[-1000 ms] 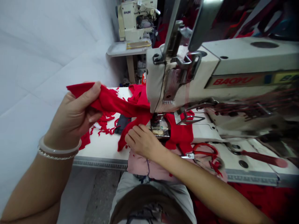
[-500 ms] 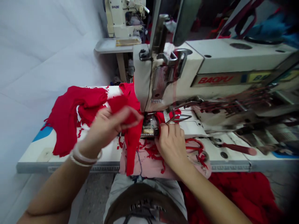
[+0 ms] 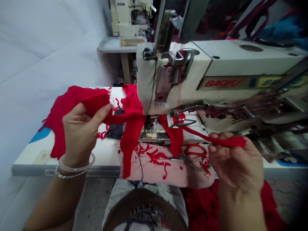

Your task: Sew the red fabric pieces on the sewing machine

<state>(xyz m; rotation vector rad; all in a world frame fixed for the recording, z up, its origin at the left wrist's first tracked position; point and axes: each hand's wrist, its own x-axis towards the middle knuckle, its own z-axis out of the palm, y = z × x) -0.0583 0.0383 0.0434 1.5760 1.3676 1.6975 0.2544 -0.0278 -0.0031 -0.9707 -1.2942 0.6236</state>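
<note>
My left hand (image 3: 80, 134) is closed, thumb against fingers, on red fabric left of the sewing machine (image 3: 147, 80). From this grip a red band (image 3: 120, 118) runs to the presser foot (image 3: 151, 122). On the other side, my right hand (image 3: 240, 163) pinches the end of a narrow red fabric strip (image 3: 223, 141), which stretches back toward the needle area. Red cloth (image 3: 132, 141) hangs in front of the machine head, and another red flap (image 3: 176, 139) lies right of the foot. How these pieces join under the foot is hidden.
Red-handled scissors (image 3: 196, 147) and red scraps (image 3: 156, 156) lie on a pink cloth (image 3: 154, 178) at the table's front edge. More red fabric (image 3: 57, 118) covers the table's left end. A second sewing machine (image 3: 120, 19) stands behind. Red fabric (image 3: 202, 205) is heaped below, right.
My right hand has moved right from beside the presser foot, drawing out a red strip. My left hand has moved left with red fabric, stretching a band from the machine.
</note>
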